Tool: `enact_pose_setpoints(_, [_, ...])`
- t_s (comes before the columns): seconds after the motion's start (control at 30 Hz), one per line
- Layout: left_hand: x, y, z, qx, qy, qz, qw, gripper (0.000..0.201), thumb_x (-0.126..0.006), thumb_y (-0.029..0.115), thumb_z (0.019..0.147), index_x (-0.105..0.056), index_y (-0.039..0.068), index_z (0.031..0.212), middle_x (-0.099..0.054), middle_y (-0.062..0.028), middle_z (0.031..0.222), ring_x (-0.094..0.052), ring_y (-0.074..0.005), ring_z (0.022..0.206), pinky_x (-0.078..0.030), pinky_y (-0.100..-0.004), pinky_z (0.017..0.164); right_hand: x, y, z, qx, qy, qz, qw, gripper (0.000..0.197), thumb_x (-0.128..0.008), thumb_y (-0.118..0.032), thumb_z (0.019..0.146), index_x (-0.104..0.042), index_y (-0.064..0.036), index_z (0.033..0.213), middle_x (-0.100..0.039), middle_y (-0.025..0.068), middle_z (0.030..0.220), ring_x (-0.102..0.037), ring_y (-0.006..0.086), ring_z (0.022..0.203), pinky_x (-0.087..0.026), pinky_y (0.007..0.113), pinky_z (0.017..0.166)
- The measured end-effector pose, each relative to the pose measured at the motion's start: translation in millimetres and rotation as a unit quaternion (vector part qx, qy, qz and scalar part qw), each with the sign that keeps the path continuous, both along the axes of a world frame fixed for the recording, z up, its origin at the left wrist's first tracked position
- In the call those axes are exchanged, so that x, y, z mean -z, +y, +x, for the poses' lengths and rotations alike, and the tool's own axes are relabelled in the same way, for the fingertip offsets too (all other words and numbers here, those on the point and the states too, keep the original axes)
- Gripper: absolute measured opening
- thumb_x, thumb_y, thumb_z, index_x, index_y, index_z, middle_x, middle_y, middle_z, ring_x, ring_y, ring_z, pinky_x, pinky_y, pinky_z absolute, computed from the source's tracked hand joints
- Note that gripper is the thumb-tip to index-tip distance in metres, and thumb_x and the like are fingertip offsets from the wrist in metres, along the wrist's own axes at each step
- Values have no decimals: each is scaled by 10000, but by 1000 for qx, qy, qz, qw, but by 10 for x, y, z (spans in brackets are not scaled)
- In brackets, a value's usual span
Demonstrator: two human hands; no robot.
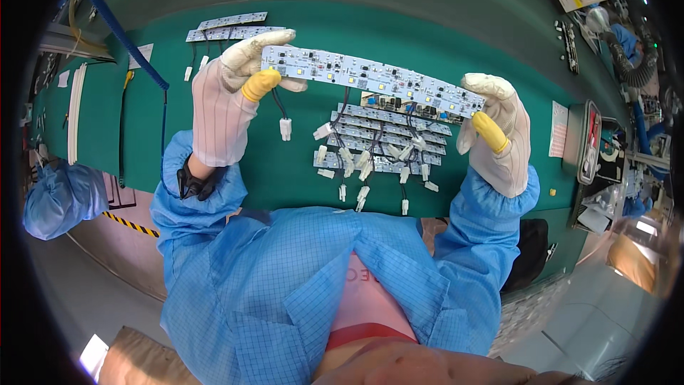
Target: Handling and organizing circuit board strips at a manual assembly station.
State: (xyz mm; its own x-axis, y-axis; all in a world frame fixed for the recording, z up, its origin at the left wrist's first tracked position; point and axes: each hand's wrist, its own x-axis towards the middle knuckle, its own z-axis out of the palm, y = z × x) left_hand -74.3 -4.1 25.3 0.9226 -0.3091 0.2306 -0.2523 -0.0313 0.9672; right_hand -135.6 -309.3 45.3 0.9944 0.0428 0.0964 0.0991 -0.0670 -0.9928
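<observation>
A long white LED circuit board is held up level between my hands, above the green mat. My left hand, in a white glove with a yellow thumb tip, pinches its left end. The right end is gripped by my right hand, gloved the same way. Black wires with white connectors hang from the board, one connector dangling near its left end. Below and behind it lie several similar boards in overlapping rows, their wires and white plugs spread toward me.
More LED boards rest at the far left of the green mat. A blue air hose hangs at the left. On the right stand a metal tray and a printed sheet. Another person's blue sleeve shows at the far left.
</observation>
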Motion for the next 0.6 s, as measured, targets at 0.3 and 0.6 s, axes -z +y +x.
enact_pose_setpoints(0.3, [30, 62, -8, 44, -57, 4, 997, 474, -641, 256, 880, -532, -50, 1225, -681, -115, 920, -648, -126, 775, -482, -218, 671, 29, -54, 39, 5, 16, -39, 999, 397, -578, -299, 898, -542, 3, 1154, -574, 27, 661, -512, 68, 536, -394, 198, 561])
enact_pose_setpoints(0.6, [160, -10, 155, -52, 2, 68, 996, 516, -580, 377, 914, -532, 1, 1264, -697, -52, 860, -488, -19, 660, -353, -174, 598, -104, 84, -80, -65, 43, 76, 994, 469, -673, -274, 848, -519, 28, 1174, -651, 119, 939, -589, 109, 598, -452, 223, 565])
